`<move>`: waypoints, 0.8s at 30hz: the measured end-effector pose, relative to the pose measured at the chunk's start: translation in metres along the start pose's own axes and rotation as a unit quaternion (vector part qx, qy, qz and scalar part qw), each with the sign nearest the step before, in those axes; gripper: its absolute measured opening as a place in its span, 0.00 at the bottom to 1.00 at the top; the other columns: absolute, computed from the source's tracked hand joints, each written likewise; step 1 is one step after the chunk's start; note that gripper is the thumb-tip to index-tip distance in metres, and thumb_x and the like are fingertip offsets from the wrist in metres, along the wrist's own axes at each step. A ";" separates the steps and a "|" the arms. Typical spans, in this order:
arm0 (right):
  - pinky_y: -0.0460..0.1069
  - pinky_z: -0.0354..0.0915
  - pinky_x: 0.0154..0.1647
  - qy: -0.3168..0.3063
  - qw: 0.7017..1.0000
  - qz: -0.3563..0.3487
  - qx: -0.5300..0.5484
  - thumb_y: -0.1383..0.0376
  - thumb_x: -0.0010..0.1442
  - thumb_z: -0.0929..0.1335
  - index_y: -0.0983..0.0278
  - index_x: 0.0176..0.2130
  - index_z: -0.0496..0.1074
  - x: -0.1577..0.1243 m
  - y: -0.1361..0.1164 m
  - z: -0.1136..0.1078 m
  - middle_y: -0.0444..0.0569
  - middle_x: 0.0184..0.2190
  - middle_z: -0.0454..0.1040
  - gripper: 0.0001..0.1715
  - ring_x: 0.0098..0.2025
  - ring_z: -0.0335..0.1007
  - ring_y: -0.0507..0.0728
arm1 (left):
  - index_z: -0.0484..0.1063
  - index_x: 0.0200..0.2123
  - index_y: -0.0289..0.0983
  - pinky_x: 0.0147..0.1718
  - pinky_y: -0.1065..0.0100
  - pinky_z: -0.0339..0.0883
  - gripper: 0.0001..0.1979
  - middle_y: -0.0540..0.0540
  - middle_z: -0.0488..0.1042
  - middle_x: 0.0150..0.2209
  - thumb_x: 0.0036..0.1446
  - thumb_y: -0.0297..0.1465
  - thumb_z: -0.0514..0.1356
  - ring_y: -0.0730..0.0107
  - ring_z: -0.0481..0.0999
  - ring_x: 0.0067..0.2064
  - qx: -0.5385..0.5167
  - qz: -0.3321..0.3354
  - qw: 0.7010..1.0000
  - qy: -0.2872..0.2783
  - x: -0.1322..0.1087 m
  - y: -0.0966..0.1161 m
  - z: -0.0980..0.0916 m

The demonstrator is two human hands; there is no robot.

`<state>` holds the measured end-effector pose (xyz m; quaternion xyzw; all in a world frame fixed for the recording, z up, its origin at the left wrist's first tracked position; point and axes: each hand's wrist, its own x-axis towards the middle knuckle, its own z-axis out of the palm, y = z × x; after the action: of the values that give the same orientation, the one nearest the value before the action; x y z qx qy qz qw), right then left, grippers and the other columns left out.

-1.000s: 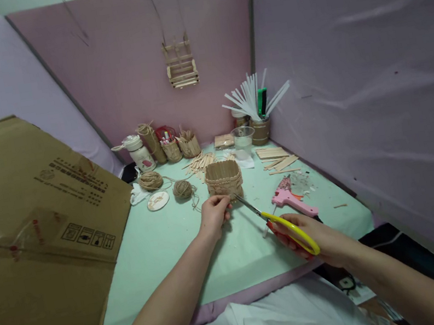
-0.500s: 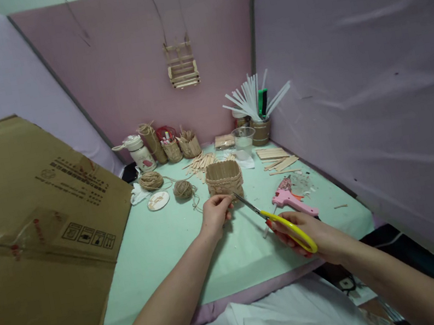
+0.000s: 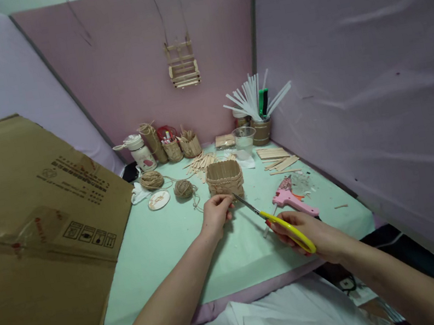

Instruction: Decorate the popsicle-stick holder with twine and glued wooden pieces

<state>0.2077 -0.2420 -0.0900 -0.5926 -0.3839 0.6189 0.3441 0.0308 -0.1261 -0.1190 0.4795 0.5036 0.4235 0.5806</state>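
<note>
A small tan basket with a braided rim stands at the middle of the table. My left hand is pinched closed at its near side; what lies between the fingertips is too small to make out. In my right hand are yellow-handled scissors, their blades pointing up and left. The blade tips reach the basket's front, close by my left fingertips. To the right of the basket lies a pink glue gun. A ball of twine rests to its left, with a loose strand trailing.
A large cardboard box leans in at the left. Along the back stand a white bottle, stick-filled cups, a clear cup and a pot of white glue sticks. Wooden sticks lie at the right, another twine ball at the left.
The scissor handles have drawn slightly closer together in my right hand. My left hand and the basket stay in place.
</note>
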 end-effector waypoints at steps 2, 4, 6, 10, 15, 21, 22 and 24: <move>0.42 0.45 0.14 0.000 1.000 -0.001 0.002 0.43 0.41 0.74 0.61 0.27 0.62 0.001 0.002 0.000 0.38 0.19 0.63 0.30 0.17 0.50 0.45 | 0.73 0.28 0.33 0.14 0.75 0.46 0.12 0.51 0.70 0.22 0.44 0.37 0.65 0.83 0.60 0.15 0.001 -0.001 1.000 -0.001 0.000 0.000 -0.001; 0.42 0.46 0.15 -0.001 1.000 -0.003 0.006 0.45 0.41 0.75 0.60 0.27 0.62 0.002 0.004 -0.001 0.37 0.19 0.62 0.28 0.17 0.50 0.45 | 0.73 0.28 0.33 0.14 0.75 0.47 0.12 0.51 0.70 0.23 0.44 0.37 0.65 0.83 0.60 0.15 0.002 -0.002 1.000 -0.002 0.000 0.000 -0.001; 0.42 0.47 0.15 0.001 1.000 -0.002 0.008 0.47 0.41 0.76 0.60 0.27 0.62 0.002 0.006 -0.001 0.37 0.19 0.62 0.28 0.18 0.51 0.45 | 0.73 0.28 0.34 0.14 0.75 0.47 0.12 0.50 0.71 0.23 0.44 0.37 0.65 0.83 0.60 0.15 0.005 -0.003 1.000 -0.001 -0.001 0.000 -0.002; 0.43 0.48 0.16 0.007 1.000 -0.007 0.004 0.48 0.42 0.76 0.60 0.26 0.62 0.001 0.007 -0.001 0.38 0.18 0.61 0.26 0.18 0.51 0.46 | 0.73 0.28 0.34 0.14 0.75 0.46 0.13 0.50 0.71 0.23 0.44 0.38 0.65 0.83 0.59 0.15 0.008 -0.002 1.000 -0.004 -0.002 0.000 -0.002; 0.43 0.46 0.16 0.009 1.000 -0.002 0.002 0.48 0.44 0.75 0.60 0.26 0.61 0.000 0.007 0.000 0.38 0.18 0.60 0.26 0.18 0.50 0.46 | 0.73 0.28 0.34 0.15 0.75 0.47 0.12 0.51 0.71 0.23 0.44 0.38 0.65 0.83 0.60 0.15 0.014 0.001 1.000 -0.007 -0.003 0.000 -0.002; 0.43 0.46 0.15 0.002 1.000 0.000 0.014 0.46 0.41 0.76 0.60 0.27 0.62 -0.001 0.007 -0.001 0.37 0.18 0.60 0.28 0.18 0.50 0.46 | 0.73 0.27 0.34 0.15 0.74 0.45 0.11 0.56 0.61 0.14 0.46 0.37 0.64 0.81 0.56 0.15 0.025 0.024 0.999 -0.001 -0.002 -0.001 -0.001; 0.43 0.46 0.15 0.002 1.000 0.000 0.016 0.46 0.41 0.76 0.60 0.27 0.62 -0.001 0.007 -0.002 0.37 0.18 0.60 0.28 0.18 0.50 0.46 | 0.73 0.27 0.34 0.15 0.74 0.45 0.11 0.56 0.60 0.14 0.46 0.37 0.64 0.80 0.56 0.15 0.024 0.027 0.999 -0.001 -0.002 -0.002 -0.001; 0.43 0.46 0.16 0.000 1.000 0.003 0.017 0.45 0.41 0.76 0.60 0.27 0.61 -0.001 0.008 -0.002 0.37 0.18 0.60 0.29 0.18 0.50 0.46 | 0.74 0.27 0.34 0.15 0.74 0.45 0.11 0.56 0.59 0.13 0.46 0.37 0.64 0.80 0.55 0.16 0.021 0.031 0.999 -0.001 -0.003 -0.002 -0.001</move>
<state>0.2098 -0.2461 -0.0964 -0.5878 -0.3714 0.6261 0.3530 0.0290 -0.1290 -0.1207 0.5075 0.4966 0.4301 0.5575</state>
